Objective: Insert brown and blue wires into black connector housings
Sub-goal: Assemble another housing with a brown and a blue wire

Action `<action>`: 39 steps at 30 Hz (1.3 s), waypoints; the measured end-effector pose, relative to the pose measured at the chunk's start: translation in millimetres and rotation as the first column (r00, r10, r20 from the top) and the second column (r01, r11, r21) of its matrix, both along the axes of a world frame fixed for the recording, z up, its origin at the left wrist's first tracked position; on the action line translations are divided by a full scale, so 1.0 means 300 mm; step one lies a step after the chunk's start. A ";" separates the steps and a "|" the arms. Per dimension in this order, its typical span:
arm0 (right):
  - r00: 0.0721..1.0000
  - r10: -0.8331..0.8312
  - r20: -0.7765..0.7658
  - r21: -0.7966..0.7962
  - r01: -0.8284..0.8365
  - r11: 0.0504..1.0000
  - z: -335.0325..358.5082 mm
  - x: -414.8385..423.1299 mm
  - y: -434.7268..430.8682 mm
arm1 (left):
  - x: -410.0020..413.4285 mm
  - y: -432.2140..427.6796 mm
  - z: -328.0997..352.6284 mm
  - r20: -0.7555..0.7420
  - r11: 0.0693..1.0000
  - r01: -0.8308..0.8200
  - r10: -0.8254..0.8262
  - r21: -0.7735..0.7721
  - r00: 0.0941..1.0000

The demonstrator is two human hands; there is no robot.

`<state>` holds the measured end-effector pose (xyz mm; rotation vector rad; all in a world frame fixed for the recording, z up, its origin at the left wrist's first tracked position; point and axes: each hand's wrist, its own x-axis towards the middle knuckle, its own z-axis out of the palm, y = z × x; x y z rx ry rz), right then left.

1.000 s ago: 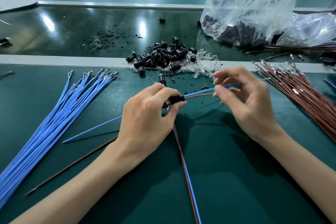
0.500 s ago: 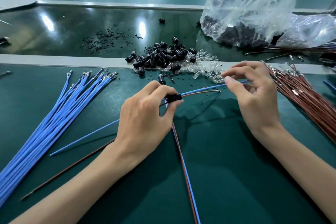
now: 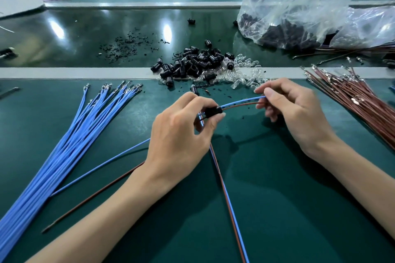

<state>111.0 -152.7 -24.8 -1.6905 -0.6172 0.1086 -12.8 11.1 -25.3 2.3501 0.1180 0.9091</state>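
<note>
The left hand (image 3: pixel 179 134) keeps its grip clenched on a black connector housing (image 3: pixel 213 111), pinched between thumb and forefinger just above the green table (image 3: pixel 277 198). Compared with 0.5 s ago, the housing sits slightly further right. 1 blue wire (image 3: pixel 241 101) and 1 brown wire (image 3: pixel 241 106) run from the housing's right end to the right hand (image 3: pixel 295 113). That hand's thumb and forefinger pinch the blue wire at its far end. The brown wire's end, which lay free short of the fingers 0.5 s ago, now reaches them; whether it is gripped too cannot be told. The right hand has barely shifted in that half second, after drawing away to the right from its place 1 s ago.

A 2nd blue-and-brown pair (image 3: pixel 226 203) trails from under the left hand toward the near table edge. A loose blue wire (image 3: pixel 96 168) and a loose brown wire (image 3: pixel 92 198) emerge left of the left wrist.

A blue wire bundle (image 3: pixel 74 145) lies at the left, a brown wire bundle (image 3: pixel 359 109) at the right, and a pile of black housings (image 3: pixel 192 64) lies beyond the hands.
</note>
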 end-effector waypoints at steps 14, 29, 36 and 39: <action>0.948 0.236 0.213 -0.158 -0.205 0.966 0.023 -0.048 0.008 | -0.020 -0.031 0.014 -0.074 0.950 0.101 -0.083 0.296 0.994; 0.922 -0.187 0.340 -0.355 0.310 0.882 0.008 0.014 0.002 | -0.004 -0.004 0.017 -0.113 0.991 -0.007 0.023 0.135 0.993; 0.981 -0.021 0.195 -0.140 0.049 0.989 0.020 -0.010 0.000 | 0.010 0.015 0.001 -0.093 0.999 0.018 -0.021 -0.031 0.995; 0.979 0.197 0.054 -0.041 -0.195 0.980 0.024 -0.022 -0.003 | 0.016 0.022 -0.004 -0.089 0.998 0.007 -0.012 -0.057 0.996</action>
